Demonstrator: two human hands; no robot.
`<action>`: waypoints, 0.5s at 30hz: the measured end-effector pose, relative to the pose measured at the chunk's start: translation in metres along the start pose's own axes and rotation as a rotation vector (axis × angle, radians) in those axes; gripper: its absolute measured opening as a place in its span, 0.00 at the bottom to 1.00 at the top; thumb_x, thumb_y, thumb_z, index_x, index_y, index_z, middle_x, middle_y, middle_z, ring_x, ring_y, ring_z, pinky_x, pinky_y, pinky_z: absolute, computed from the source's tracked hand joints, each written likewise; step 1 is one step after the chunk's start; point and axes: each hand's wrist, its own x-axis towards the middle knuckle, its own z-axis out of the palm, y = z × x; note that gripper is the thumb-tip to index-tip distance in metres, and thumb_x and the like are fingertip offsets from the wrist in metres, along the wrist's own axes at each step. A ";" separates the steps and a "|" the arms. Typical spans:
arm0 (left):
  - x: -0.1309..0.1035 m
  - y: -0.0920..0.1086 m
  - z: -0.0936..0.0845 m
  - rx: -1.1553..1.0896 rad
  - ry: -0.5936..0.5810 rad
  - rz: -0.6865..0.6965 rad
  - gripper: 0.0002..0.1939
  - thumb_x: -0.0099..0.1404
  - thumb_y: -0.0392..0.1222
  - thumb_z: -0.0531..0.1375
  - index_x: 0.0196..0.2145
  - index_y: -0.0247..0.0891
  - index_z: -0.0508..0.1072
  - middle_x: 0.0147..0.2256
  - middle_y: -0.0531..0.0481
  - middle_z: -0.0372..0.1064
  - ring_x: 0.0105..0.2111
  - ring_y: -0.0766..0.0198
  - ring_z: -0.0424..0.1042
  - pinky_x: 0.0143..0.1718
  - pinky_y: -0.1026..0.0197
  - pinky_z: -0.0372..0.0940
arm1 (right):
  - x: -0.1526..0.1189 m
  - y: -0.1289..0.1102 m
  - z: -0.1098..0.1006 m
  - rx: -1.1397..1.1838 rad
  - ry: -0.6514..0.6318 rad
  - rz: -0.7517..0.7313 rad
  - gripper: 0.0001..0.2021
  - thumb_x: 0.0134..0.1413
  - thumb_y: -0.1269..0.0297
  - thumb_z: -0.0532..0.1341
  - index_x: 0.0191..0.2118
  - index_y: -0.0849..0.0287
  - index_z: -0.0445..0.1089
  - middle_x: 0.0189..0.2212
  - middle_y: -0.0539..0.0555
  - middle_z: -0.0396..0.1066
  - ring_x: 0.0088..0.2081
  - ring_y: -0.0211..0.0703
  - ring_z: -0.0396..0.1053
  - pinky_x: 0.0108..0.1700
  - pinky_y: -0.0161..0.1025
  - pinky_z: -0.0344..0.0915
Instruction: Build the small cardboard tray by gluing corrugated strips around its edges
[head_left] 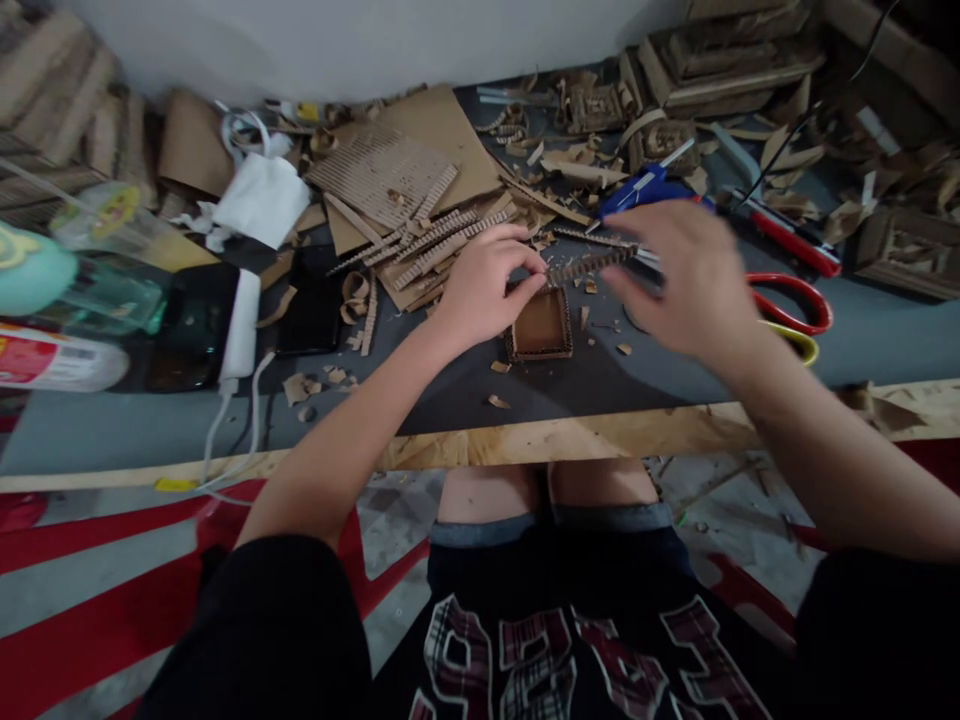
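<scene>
My left hand point(495, 280) pinches one end of a corrugated cardboard strip point(589, 267) between thumb and fingertips. The strip stretches rightward above a small square cardboard tray point(541, 325) with corrugated edges. Around the strip's far end, my right hand point(686, 275) is blurred, its thumb and fingers spread apart. Whether it touches the strip is hard to see. Just behind the right hand lies a blue glue gun point(649, 188), partly covered. Scissors with red and yellow handles point(814, 305) rest to its right.
Corrugated strips point(450, 245) and cardboard sheets point(431, 130) pile up behind the left hand. A phone point(309, 305), a white power bank point(241, 325) with a cable and bottles point(56, 355) stand at left. Red-handled pliers point(795, 240) and cardboard pieces point(720, 70) lie at right. Scraps point(499, 402) litter the table.
</scene>
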 end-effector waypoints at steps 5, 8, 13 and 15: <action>-0.008 0.008 -0.018 -0.146 0.033 -0.104 0.08 0.70 0.41 0.58 0.38 0.37 0.77 0.43 0.46 0.79 0.47 0.58 0.77 0.52 0.55 0.72 | -0.066 0.046 -0.058 -0.343 -0.269 0.614 0.20 0.63 0.59 0.60 0.58 0.56 0.71 0.52 0.66 0.76 0.54 0.61 0.73 0.51 0.55 0.66; -0.003 0.007 -0.012 -0.243 0.048 -0.154 0.08 0.70 0.40 0.58 0.38 0.36 0.76 0.38 0.47 0.80 0.39 0.63 0.78 0.45 0.60 0.73 | -0.095 0.068 -0.056 -0.377 -0.531 0.576 0.20 0.63 0.63 0.58 0.59 0.60 0.70 0.60 0.68 0.69 0.58 0.60 0.69 0.51 0.51 0.65; 0.004 0.004 0.002 -0.427 0.067 -0.202 0.10 0.73 0.45 0.59 0.39 0.37 0.74 0.36 0.47 0.80 0.35 0.65 0.79 0.39 0.63 0.74 | -0.089 0.070 -0.037 -0.429 -0.515 0.607 0.25 0.66 0.60 0.54 0.64 0.67 0.61 0.58 0.75 0.66 0.57 0.62 0.68 0.49 0.49 0.61; 0.004 0.004 0.003 -0.475 0.083 -0.225 0.11 0.73 0.48 0.60 0.39 0.38 0.74 0.35 0.48 0.79 0.34 0.66 0.79 0.36 0.64 0.73 | -0.079 0.072 -0.034 -0.475 -0.595 0.594 0.24 0.67 0.62 0.54 0.62 0.74 0.62 0.55 0.78 0.67 0.55 0.62 0.69 0.47 0.48 0.60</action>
